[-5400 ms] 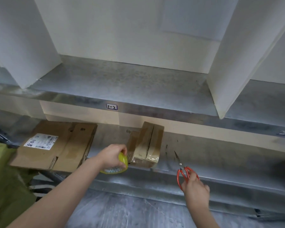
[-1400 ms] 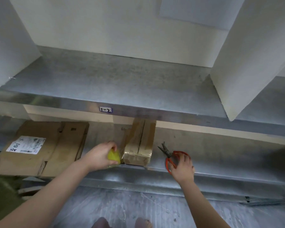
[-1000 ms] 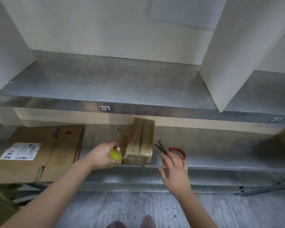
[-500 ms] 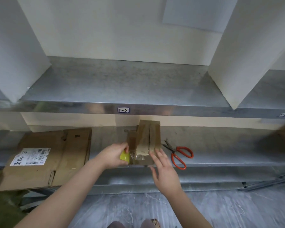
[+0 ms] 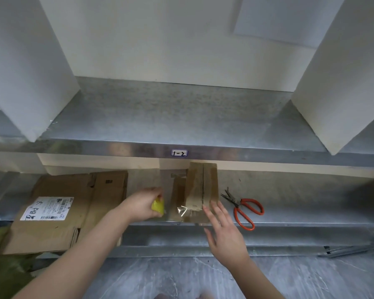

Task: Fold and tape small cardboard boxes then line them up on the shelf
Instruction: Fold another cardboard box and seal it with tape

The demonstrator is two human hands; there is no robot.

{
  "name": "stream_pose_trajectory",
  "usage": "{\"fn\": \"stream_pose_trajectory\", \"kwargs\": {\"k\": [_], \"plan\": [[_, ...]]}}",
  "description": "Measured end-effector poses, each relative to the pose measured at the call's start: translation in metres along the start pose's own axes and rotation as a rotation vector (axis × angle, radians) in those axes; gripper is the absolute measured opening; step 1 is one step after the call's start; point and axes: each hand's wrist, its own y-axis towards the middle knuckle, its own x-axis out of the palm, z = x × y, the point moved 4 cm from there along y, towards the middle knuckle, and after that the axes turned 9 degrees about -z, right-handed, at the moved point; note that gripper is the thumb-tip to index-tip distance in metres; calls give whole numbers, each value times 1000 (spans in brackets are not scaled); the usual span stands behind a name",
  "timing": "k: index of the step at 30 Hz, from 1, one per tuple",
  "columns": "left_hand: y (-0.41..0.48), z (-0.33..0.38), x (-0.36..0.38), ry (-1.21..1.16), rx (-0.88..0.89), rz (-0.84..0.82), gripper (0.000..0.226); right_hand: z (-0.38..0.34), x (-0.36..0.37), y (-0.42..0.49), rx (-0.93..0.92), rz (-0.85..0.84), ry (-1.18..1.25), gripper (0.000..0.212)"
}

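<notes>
Flat cardboard (image 5: 73,212) lies at the left of the lower shelf (image 5: 300,212). The left hand (image 5: 138,206) is curled round the yellow tape (image 5: 158,206), just left of the box (image 5: 200,186). The right hand (image 5: 222,229), fingers straight, touches the box's near end, and scissors (image 5: 244,209) lie just right. This looks like the taping step; next, press the loose tape flat. The box is brown and long, at the shelf's front edge, with clear tape glinting over its seam.

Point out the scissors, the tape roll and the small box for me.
scissors (image 5: 235,205), head view, on the pivot by the red handles
tape roll (image 5: 158,206), head view, on its visible yellow side
small box (image 5: 200,186), head view, on its taped top face
</notes>
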Motion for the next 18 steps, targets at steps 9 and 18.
{"fn": "stream_pose_trajectory", "kwargs": {"k": [9, 18], "plan": [[-21, 22, -4, -97, 53, 146, 46, -19, -31, 6, -31, 242, -163, 45], [-55, 44, -25, -1, 161, 288, 36, -104, -44, 29, -6, 78, 277, 39]]}}
